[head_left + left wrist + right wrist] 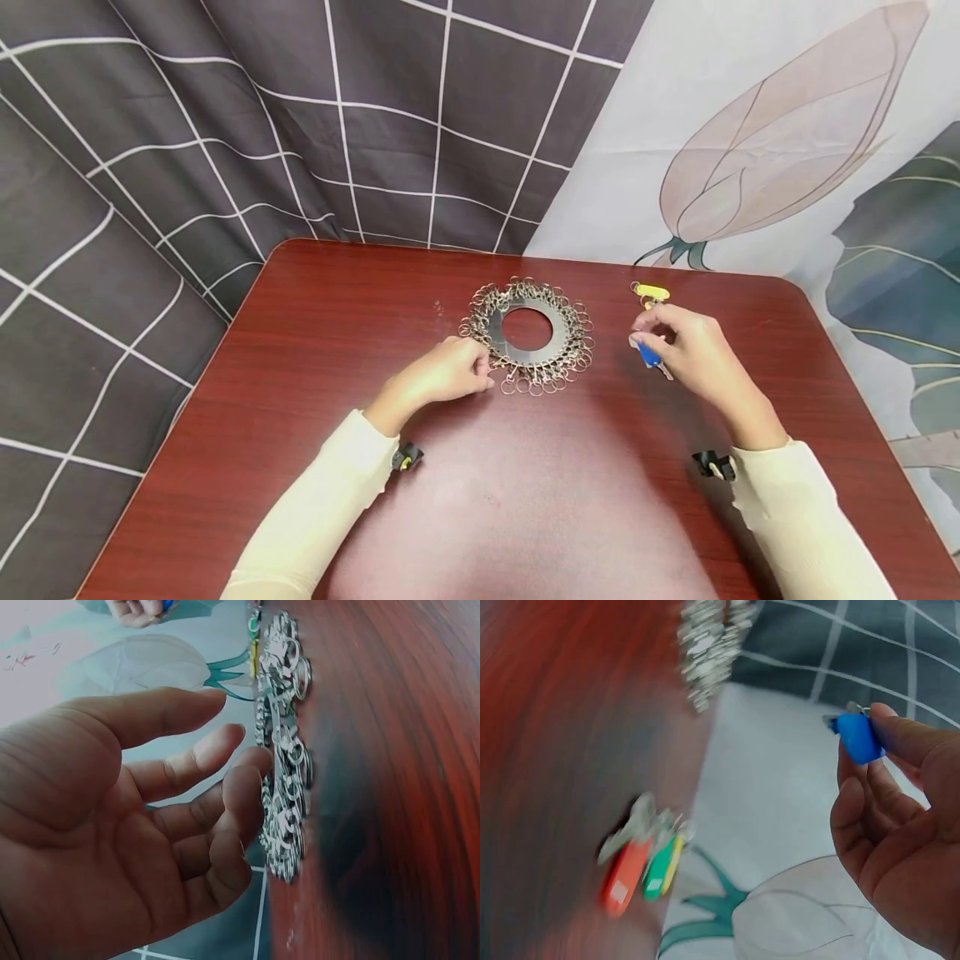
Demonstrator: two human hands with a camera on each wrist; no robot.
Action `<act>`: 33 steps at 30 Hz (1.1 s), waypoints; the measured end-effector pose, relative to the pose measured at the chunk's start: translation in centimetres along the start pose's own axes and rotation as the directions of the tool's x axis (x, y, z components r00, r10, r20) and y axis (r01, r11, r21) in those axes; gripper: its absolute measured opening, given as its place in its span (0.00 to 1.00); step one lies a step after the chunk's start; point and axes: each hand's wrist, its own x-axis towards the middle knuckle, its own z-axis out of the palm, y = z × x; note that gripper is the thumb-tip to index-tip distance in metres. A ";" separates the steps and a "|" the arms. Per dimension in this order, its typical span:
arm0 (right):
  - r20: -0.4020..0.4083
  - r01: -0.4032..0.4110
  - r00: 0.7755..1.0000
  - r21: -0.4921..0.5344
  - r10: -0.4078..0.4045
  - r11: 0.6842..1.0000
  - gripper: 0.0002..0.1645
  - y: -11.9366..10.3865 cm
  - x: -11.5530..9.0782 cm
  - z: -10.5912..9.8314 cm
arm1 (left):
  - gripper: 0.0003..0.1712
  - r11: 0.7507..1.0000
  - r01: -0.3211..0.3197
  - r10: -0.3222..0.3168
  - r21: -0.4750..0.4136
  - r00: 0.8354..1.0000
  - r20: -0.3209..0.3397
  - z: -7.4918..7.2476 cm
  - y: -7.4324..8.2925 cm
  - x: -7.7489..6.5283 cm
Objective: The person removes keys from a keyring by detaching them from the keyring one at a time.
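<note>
Between thumb and fingers, my right hand [690,342] pinches a blue key tag [861,739], held up off the table. A metal key [665,371] shows beside the tag in the head view. My left hand [450,367] has loosely bent fingers with nothing between them. It is at the front left edge of a flat grey ring plate [558,329] hung all round with small metal key rings [536,387]; whether it touches them I cannot tell. In the right wrist view a red key tag [626,879] and a green key tag [658,868] lie with keys.
A yellow key tag [652,292] lies near the back right of the reddish-brown table [360,317]. Behind the table hang a dark checked curtain [390,133] and a white cloth with a flower print [600,225].
</note>
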 end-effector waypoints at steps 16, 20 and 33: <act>0.235 0.307 0.939 -0.249 -0.251 0.919 0.13 4.7 -1.5 2.1 | 0.12 0.992 -0.095 0.088 0.080 0.992 0.091 -0.8 -1.6 -1.2; 0.249 0.337 0.929 -0.263 -0.274 0.904 0.13 4.9 -1.4 2.4 | 0.11 0.988 -0.108 0.098 0.113 0.991 0.088 -0.8 -1.9 -1.6; 0.217 0.325 0.937 -0.249 -0.275 0.912 0.10 5.6 -1.7 3.1 | 0.09 0.985 -0.112 0.108 0.131 0.993 0.042 -0.9 -2.2 -2.9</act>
